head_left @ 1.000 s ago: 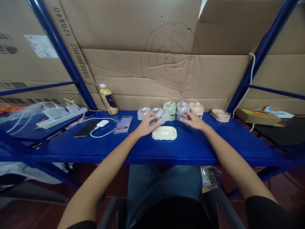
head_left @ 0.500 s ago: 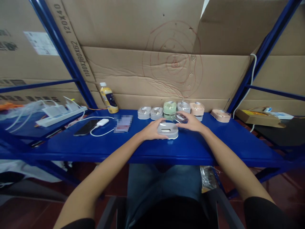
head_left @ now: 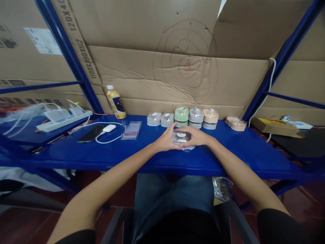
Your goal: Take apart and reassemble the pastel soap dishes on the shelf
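Observation:
A small grey plastic case [head_left: 189,147] rests on the blue tabletop between my hands. On top of it sits a clear lid [head_left: 181,135] with a round white label and a handle-like bar. My left hand [head_left: 167,138] grips the left side of the case and lid, thumb at the front. From the right, my right hand [head_left: 198,136] curls round the lid, its fingers over the back and its thumb at the front edge. Much of the case is hidden by my fingers. Just behind are similar cases: a green one [head_left: 181,114], a grey stack [head_left: 196,115] and a peach-topped stack [head_left: 210,116].
Two single grey cases [head_left: 154,119] stand left of the green one; a peach case [head_left: 235,124] lies farther right. On the left are a yellow bottle [head_left: 116,103], a black phone [head_left: 91,134], a white charger [head_left: 109,128] with cable, and a power strip [head_left: 64,121]. Cardboard backs the table.
My right hand has brought the clear lid down and left onto the grey case. The case's slotted top is now covered, and my hands are closer together.

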Motion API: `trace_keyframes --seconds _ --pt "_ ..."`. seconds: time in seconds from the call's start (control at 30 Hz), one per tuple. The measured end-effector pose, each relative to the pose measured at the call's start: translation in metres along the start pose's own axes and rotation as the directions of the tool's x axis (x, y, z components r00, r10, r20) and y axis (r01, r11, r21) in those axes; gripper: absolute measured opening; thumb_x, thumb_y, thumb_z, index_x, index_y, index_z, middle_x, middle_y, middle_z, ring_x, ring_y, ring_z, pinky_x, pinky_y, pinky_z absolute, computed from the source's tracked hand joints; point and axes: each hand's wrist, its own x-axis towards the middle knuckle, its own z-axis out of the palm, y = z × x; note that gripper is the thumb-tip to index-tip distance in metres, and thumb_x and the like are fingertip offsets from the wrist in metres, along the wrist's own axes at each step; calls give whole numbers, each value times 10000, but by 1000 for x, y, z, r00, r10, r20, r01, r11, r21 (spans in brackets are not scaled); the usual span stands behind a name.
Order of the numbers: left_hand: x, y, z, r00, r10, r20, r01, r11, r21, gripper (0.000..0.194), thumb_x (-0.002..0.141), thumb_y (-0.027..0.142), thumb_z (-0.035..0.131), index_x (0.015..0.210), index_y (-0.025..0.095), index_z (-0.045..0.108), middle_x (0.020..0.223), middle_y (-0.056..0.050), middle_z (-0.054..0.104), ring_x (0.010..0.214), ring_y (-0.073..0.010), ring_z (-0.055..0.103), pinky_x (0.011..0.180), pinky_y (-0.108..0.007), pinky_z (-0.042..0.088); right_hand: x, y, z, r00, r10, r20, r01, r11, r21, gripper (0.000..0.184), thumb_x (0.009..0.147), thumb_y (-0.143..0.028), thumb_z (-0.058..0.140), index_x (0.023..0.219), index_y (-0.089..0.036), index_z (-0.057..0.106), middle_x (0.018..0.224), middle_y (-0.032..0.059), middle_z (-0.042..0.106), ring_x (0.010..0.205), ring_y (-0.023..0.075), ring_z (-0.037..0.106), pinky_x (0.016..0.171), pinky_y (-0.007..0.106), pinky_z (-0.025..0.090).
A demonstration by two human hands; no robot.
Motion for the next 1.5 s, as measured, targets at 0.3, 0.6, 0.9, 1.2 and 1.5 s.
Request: trace_keyframes --seconds 0.3,0.6,0.9,1.2,1.5 --pt "-1 -2 0 999 42 27 -43 999 19 1406 567 707 950 1644 226 185 1680 -257 275 1555 -490 326 1259 -688 320 -2 -10 1 996 79 48 -73 990 -122 872 823 -668 791 1572 -292 548 1215 116 673 1082 316 658 998 493 533" --pt "-1 6 -1 995 82 58 -85 996 42 1415 563 748 933 1641 204 197 1642 -264 307 1551 -491 325 1274 -688 292 -6 -23 -1 991 119 57 -101 962 -254 903 814 -714 767 1583 -305 532 1031 84 642 944 286 622 839 413 519" --pt "-1 6 1 990 114 88 -119 991 56 1437 560 730 943 1657 215 172 1668 -265 261 1569 -513 279 1264 -716 285 -6 -34 -4 984 163 71 -126 923 -362 902 818 -736 741 1575 -289 539 1011 103 625 871 276 610 700 344 428" --pt "-2 13 -2 992 -26 121 21 999 43 1538 508 717 966 1682 172 135 1659 -297 326 1548 -522 328 1251 -698 304 -10 -44 -2 973 229 28 -195 880 -432 911 825 -767 696 1588 -301 519 1036 125 665 863 287 630 714 361 443" --pt "-3 8 -7 990 -55 133 51 998 34 1440 580 651 967 1691 220 159 1554 -254 505 1445 -491 497 1167 -675 414 -30 -33 0 989 143 42 -130 967 -221 864 932 -710 626 1648 -284 394 1512 172 554 1250 386 630 994 529 561"
